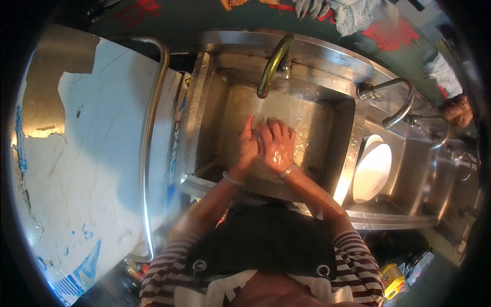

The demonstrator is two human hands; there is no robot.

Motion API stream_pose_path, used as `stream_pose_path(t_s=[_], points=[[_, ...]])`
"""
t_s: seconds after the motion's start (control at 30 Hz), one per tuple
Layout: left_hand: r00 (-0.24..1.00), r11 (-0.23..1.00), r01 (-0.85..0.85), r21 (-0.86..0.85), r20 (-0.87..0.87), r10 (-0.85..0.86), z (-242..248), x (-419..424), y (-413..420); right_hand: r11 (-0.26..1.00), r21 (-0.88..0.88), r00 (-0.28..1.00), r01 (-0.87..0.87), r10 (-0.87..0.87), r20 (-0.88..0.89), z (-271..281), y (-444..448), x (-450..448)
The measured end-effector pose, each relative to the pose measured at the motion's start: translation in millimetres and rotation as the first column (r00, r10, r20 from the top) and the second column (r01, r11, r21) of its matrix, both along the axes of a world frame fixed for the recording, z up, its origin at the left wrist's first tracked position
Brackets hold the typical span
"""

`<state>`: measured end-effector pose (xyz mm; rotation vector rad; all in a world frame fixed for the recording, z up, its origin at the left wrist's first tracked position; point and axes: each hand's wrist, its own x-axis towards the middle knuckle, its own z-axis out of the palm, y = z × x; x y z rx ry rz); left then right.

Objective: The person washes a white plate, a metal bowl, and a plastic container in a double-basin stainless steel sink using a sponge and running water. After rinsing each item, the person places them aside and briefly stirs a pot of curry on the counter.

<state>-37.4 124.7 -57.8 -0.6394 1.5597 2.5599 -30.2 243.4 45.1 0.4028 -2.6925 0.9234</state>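
Note:
Over the basin of a stainless steel sink (234, 103), my left hand (249, 144) and my right hand (279, 144) are pressed together and look wet. A curved metal tap (273, 67) stands above them, with a blurred stream of water falling from its mouth towards my fingers. My right hand lies across the left, its back towards me and its fingers bent. The left thumb points up, while most of the left fingers are hidden. Whether anything lies between the palms cannot be seen. Each wrist wears a bracelet.
White plates (373, 174) lean in the neighbouring basin on the right, below another tap (401, 101). To the left, a bent metal rail (147, 153) runs along a worn white surface (103, 153). Gloves (312, 7) and cloths (356, 15) lie behind the sink. A yellow container (392, 280) sits low at right.

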Motion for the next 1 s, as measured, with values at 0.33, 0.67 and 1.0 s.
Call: stream_pose_path(t_s=[0.33,0.67,1.0], points=[[0.928,0.922,0.331,-0.200,-0.108,-0.356,35.7,5.2,-33.8,0.940,-0.266,0.974,0.211,-0.180,0.139,-44.2,20.8,-121.0],[0.982,0.681,0.075,-0.728,0.171,0.075,-7.5,-11.6,-112.6,0.878,-0.478,1.000,0.009,-0.019,-0.017,-76.1,-76.3,-33.8],[0.965,0.792,-0.033,-0.609,0.186,0.183,-43.7,12.7,-146.4,0.867,-0.200,0.834,0.456,-0.338,0.437,-262.5,-33.2,-26.8]])
